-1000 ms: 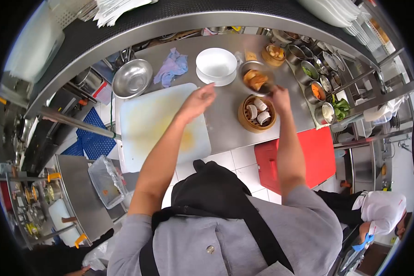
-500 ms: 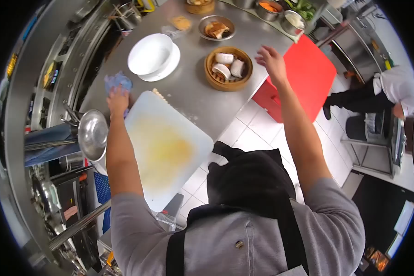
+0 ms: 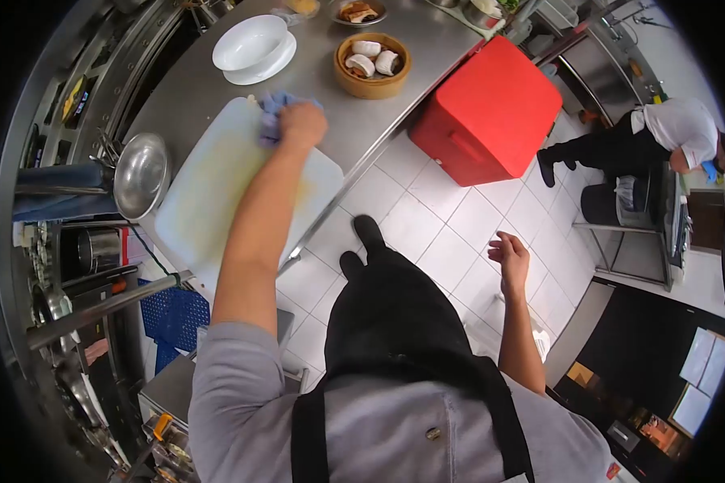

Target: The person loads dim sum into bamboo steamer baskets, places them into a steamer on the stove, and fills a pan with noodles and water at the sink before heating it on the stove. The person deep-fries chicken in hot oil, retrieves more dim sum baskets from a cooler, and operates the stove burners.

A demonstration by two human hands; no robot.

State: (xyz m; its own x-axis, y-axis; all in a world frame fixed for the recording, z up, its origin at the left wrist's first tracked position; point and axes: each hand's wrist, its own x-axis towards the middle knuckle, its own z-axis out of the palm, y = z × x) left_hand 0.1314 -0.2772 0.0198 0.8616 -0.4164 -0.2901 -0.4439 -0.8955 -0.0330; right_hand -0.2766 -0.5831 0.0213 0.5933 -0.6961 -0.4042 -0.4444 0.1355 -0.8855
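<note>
My left hand (image 3: pixel 304 127) is closed on a blue cloth (image 3: pixel 274 105), over the far edge of a stained white cutting board (image 3: pixel 209 185). Whether the cloth touches the board or the steel just beyond cannot be made out. Out to the right, above the floor, hangs my right hand (image 3: pixel 511 259), fingers loosely bent and apart, holding nothing. Beyond the cloth stands a bamboo steamer (image 3: pixel 373 83) with several white rolls in it. White bowls (image 3: pixel 254 48), stacked together, sit at the upper left of the steel counter (image 3: pixel 322 72).
A red box (image 3: pixel 487 113) stands against the counter's right side. A metal bowl (image 3: pixel 142 175) is left of the board. Farther back is a metal dish (image 3: pixel 358 11) of browned food. At the right, another person (image 3: pixel 677 133) works by a steel table.
My left hand has brought the blue cloth rightward, from the counter's left side to the board's far edge. My right hand has drawn back from near the steamer, down toward my body.
</note>
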